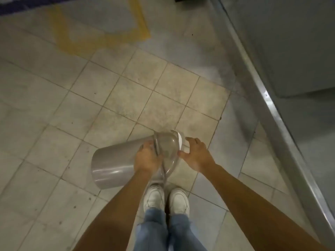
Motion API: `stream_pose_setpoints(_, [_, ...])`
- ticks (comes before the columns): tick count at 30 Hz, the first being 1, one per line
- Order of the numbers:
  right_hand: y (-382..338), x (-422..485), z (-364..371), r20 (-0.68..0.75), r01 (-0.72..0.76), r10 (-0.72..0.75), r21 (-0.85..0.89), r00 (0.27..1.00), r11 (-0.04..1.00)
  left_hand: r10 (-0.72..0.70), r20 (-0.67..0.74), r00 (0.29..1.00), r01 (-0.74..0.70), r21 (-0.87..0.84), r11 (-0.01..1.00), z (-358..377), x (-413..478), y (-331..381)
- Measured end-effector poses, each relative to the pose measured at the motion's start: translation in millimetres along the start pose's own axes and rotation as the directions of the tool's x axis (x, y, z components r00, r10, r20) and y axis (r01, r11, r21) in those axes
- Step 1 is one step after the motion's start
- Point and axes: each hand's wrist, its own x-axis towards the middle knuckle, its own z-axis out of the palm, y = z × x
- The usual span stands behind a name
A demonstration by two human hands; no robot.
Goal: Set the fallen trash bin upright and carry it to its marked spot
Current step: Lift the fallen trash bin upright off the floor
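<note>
A grey trash bin [113, 163] lies on its side on the tiled floor, its base to the left and its clear domed lid [165, 148] with a white flap to the right. My left hand [147, 157] grips the bin at the rim where body and lid meet. My right hand [194, 154] is beside the lid's white end, fingers spread, its thumb touching the lid. A yellow taped square [101, 39] marks a spot on the floor far ahead, to the upper left.
My white shoes [165, 198] stand just behind the bin. A metal-edged cabinet or counter [272, 105] runs diagonally along the right side. A dark blue strip [27, 4] borders the top left. Tiled floor [126, 98] lies between the bin and the yellow mark.
</note>
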Motion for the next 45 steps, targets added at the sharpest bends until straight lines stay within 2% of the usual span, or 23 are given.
stream_pose_setpoints(4, [13.8, 27.0, 29.6, 0.029, -0.066, 0.064, 0.09, 0.998, 0.994, 0.022, -0.016, 1.0, -0.023, -0.045, 0.999, 24.5, 18.4, -16.4])
stream_pose_setpoints(8, [17.7, 42.3, 58.4, 0.053, -0.047, 0.041, 0.121, 0.998, 0.991, 0.051, -0.031, 0.998, -0.053, -0.069, 0.996, 42.4, 30.2, -26.8])
stream_pose_setpoints(18, [25.8, 43.7, 79.6, 0.013, 0.018, -0.021, 0.173, 1.0, 0.985, 0.026, -0.026, 0.999, -0.03, -0.2, 0.979, 53.8, 35.8, -31.1])
stream_pose_setpoints(23, [32.5, 46.9, 80.9, -0.034, 0.06, -0.053, 0.24, 0.998, 0.969, 0.046, -0.071, 0.996, -0.061, -0.227, 0.972, 52.2, 40.3, -31.7])
stream_pose_setpoints(28, [44.7, 57.5, 90.3, -0.077, 0.031, -0.005, 0.336, 0.997, 0.941, 0.053, -0.123, 0.991, -0.086, -0.28, 0.956, 34.9, 54.4, -29.2])
stream_pose_setpoints(34, [46.2, 89.3, 91.7, -0.105, 0.04, -0.007, 0.315, 0.994, 0.948, 0.055, -0.194, 0.979, -0.144, -0.486, 0.862, 3.0, 78.4, -20.8])
stream_pose_setpoints(38, [47.0, 106.1, 89.1, -0.046, 0.008, 0.007, 0.307, 0.999, 0.952, 0.054, -0.273, 0.96, -0.215, -0.606, 0.766, -16.3, 88.3, -18.1])
stream_pose_setpoints(42, [37.3, 111.9, 87.0, -0.026, 0.04, -0.035, 0.268, 0.999, 0.963, 0.091, -0.314, 0.945, -0.293, -0.691, 0.661, -35.6, 88.6, -16.5])
stream_pose_setpoints(45, [23.2, 110.2, 82.3, -0.064, 0.083, -0.065, 0.328, 0.996, 0.941, 0.1, -0.334, 0.937, -0.326, -0.737, 0.592, -47.6, 80.6, -16.6])
